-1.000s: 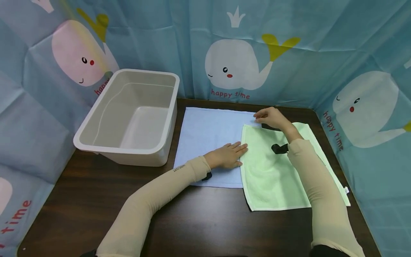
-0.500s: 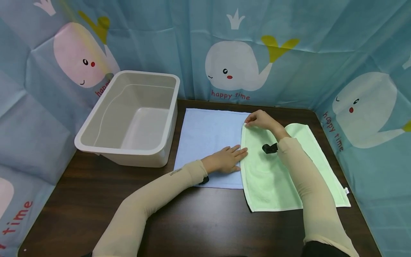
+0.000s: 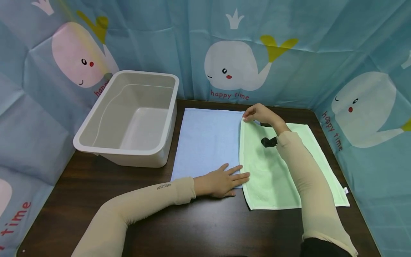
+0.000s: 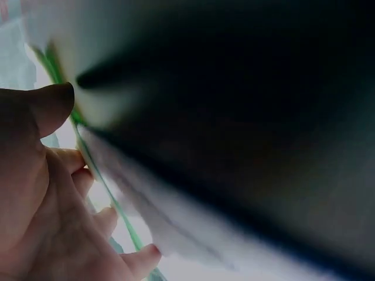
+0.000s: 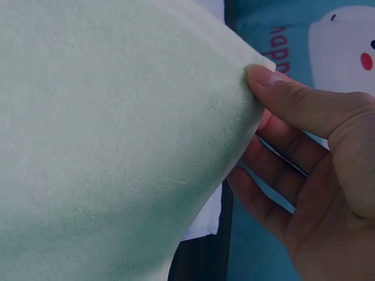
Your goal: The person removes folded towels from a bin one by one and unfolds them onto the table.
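Observation:
A light green towel (image 3: 269,175) lies over the right part of a light blue cloth (image 3: 208,142) on the dark table. My right hand (image 3: 261,115) pinches the green towel's far left corner between thumb and fingers, and the right wrist view shows that corner of the towel (image 5: 146,129) lifted. With fingers spread, my left hand (image 3: 221,181) rests at the near end of the green towel's left edge, across the blue cloth's near edge. The left wrist view is mostly dark and blurred; the left hand (image 4: 53,205) shows there beside a green edge.
A deep beige tub (image 3: 141,117) stands to the left of the cloths. Behind and along the sides hangs a blue curtain (image 3: 186,46) with whale prints. Bare dark table (image 3: 199,228) shows in front of the cloths.
My left hand has slid nearer along the green towel's left edge. The right hand has moved left, taken hold of the towel's far left corner and raised it slightly away from me.

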`<state>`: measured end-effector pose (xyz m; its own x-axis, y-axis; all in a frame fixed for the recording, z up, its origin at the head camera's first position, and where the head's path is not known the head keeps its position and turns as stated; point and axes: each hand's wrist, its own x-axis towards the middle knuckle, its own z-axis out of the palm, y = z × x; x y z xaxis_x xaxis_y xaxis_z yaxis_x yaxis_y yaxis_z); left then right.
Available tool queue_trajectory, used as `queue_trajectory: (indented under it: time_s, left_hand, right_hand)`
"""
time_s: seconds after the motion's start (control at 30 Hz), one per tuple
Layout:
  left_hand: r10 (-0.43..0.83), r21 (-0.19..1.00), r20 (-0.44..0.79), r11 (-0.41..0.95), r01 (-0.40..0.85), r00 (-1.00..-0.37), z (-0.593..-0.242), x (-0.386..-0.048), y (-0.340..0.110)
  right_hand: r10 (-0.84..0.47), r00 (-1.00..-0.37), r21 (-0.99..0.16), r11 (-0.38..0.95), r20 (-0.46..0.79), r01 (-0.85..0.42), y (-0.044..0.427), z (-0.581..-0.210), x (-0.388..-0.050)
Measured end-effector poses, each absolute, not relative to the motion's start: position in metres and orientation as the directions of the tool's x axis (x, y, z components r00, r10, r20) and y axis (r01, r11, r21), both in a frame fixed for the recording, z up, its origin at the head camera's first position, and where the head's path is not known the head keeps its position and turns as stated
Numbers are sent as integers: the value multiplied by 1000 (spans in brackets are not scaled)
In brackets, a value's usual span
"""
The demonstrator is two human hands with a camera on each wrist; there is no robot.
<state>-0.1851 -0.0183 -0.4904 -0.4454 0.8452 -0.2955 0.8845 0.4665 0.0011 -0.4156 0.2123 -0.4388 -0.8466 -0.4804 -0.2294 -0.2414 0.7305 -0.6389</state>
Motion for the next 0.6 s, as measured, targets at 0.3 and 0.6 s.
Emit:
queue_trajectory:
  time_s: [0.3,0.6]
  left_hand:
    - [891,-24,-255,382,924,-375,-485,-165,-21]
    - [884,-12,-290,379,925,-366,-480,-166,-19]
  right_hand:
    - [-453,-866,-644,731,-212,-225,201,-433,-424]
    - [-420,-888,-612,757,-185,-230,193,-459,-430]
